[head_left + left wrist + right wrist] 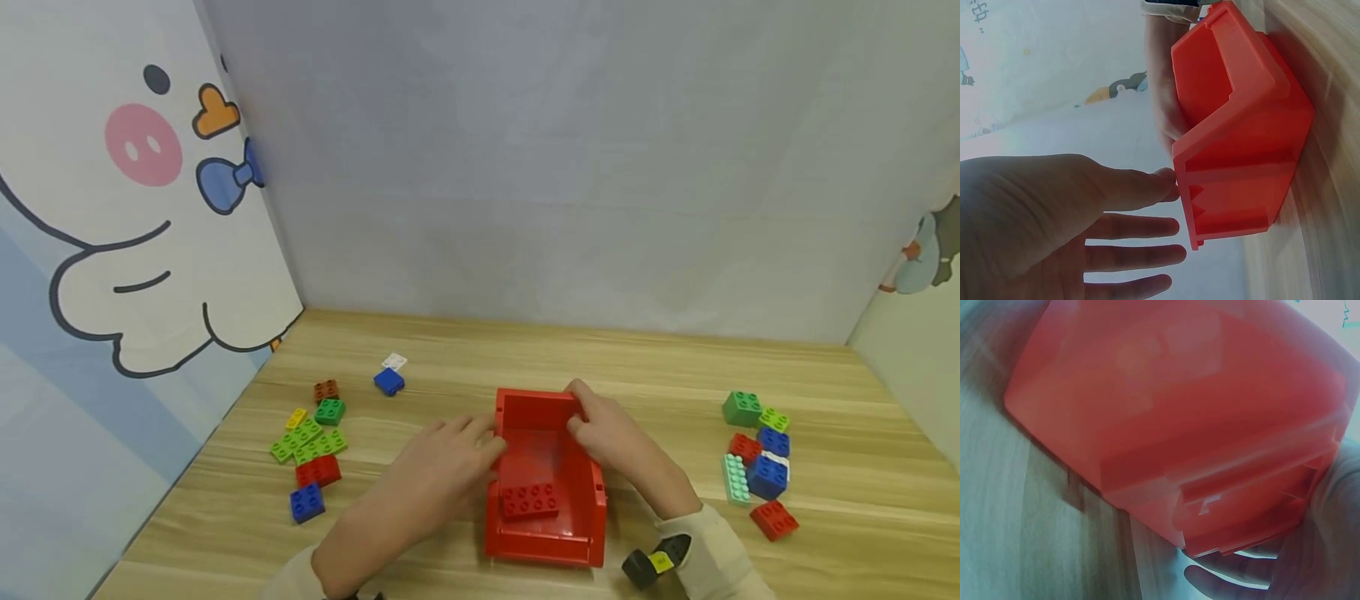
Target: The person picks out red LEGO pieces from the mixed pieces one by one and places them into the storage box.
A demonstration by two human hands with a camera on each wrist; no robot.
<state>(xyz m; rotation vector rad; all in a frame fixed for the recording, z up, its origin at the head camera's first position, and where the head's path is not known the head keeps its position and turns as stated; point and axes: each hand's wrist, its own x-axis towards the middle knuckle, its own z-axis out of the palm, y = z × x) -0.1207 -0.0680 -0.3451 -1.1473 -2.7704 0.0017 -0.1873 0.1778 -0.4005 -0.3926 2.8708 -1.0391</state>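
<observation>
A red storage bin (546, 546) stands on the table with a red toy brick (530, 501) lying inside, near its front. My right hand (615, 437) grips the bin's rear right corner, some fingers behind the back wall. At the left wall is my left hand (450, 467). The left wrist view shows its thumb (1141, 187) at the bin's rim and the other fingers extended, holding nothing. In the right wrist view, the bin's outer side (1166, 394) fills most of the picture, and my right hand (1329, 531) is partly seen at its edge.
To the left lie loose bricks, among them a light green one (321, 447), a red one (318, 472) and a blue one (307, 502). Another blue brick (389, 382) lies farther back. Several more, including a green brick (742, 408), are grouped at right.
</observation>
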